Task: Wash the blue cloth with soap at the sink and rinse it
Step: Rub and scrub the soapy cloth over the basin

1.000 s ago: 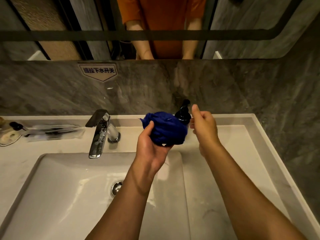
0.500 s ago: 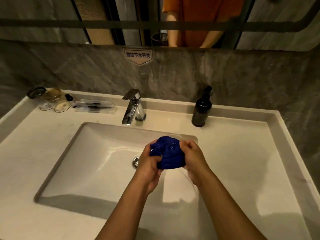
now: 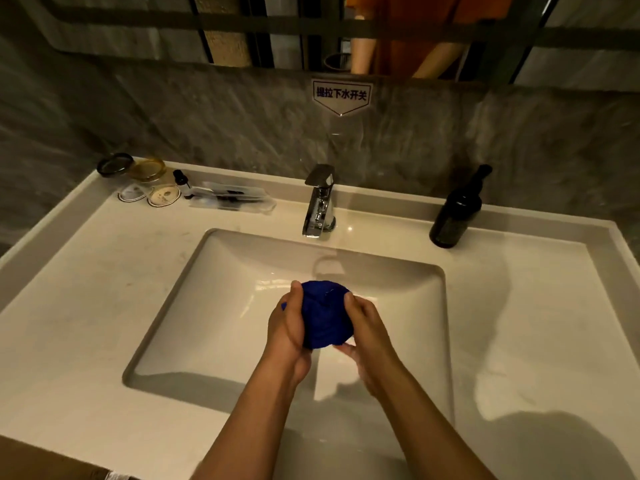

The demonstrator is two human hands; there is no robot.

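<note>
Blue cloth (image 3: 325,315), bunched into a tight ball, sits pressed between a person's two hands over the middle of the white sink (image 3: 214,306), a position that would let any suds or drips fall into the basin rather than onto the bench (image 3: 519,323). Left of the cloth, the left hand (image 3: 287,330) wraps its side with the thumb riding up over the top; right of it, the right hand (image 3: 367,327) cups the other side, fingers curled underneath, so both hands are clamped on the fabric, apparently to knead soap through it. Beyond the cloth, at the back rim of the sink, the chrome tap (image 3: 320,202) stands with its spout aimed toward the basin; no stream of water can be seen, which suggests the scrubbing stage rather than the rinse. Behind and to the right of the cloth, well apart, a dark pump bottle (image 3: 455,211), likely the soap, stands upright on the bench against the grey stone wall. Far to the back left of the cloth lie small round lids and jars (image 3: 145,178) and clear wrapped toiletries (image 3: 232,199), clear of the work. A label with Chinese characters (image 3: 341,95) hangs on the wall above the tap.
</note>
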